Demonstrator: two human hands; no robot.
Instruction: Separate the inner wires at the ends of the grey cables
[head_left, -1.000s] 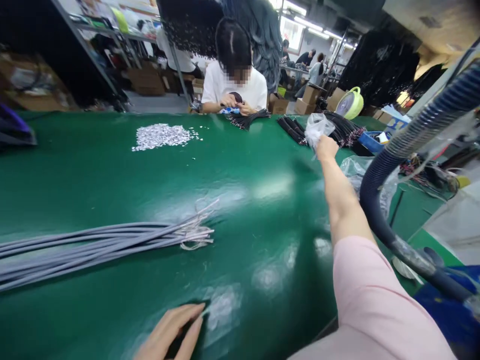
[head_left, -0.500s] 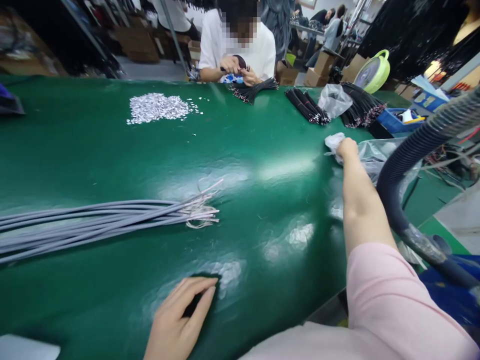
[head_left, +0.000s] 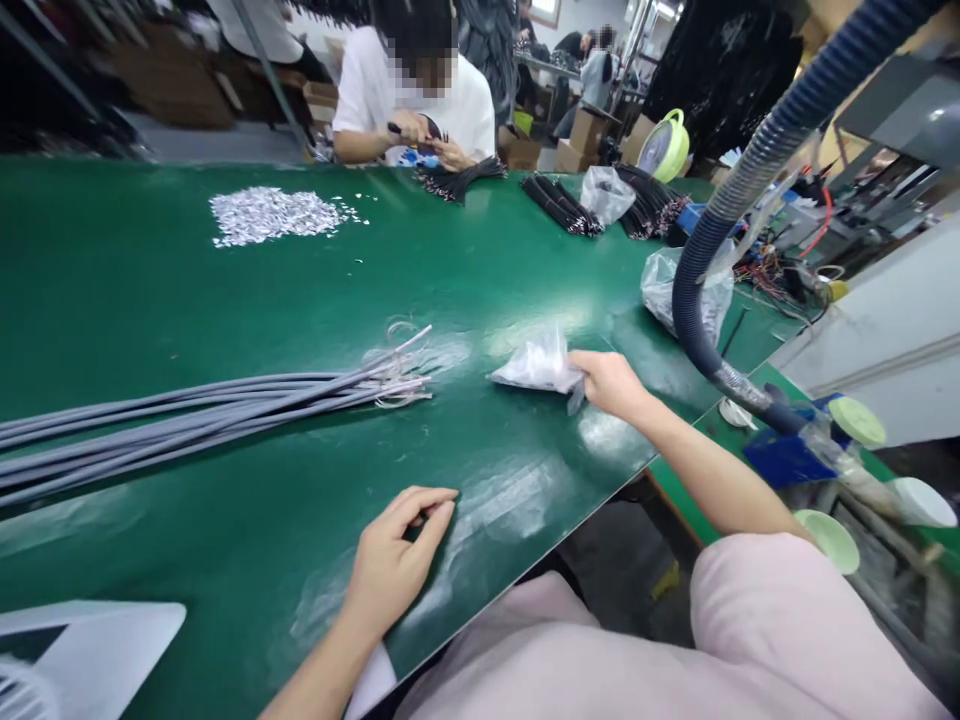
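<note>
My right hand is closed on one end of a small clear plastic bag. The bag has whitish contents too small to make out, and it is just above or on the green table. My left hand is low over the table near its front edge, fingers loosely curved with thumb and index tips close together. Nothing shows between them. Beyond it, to the left, lies a bundle of grey cables, their stripped pale ends pointing toward the bag.
A pile of small silvery pieces lies at the far left. Across the green table a co-worker handles black cables. Bundled black cables, another plastic bag and a ribbed hose are at right.
My right hand has brought the small plastic bag from the far right toward the middle of the table. My left hand stays low over the table, fingers still curved. The view has shifted right.
</note>
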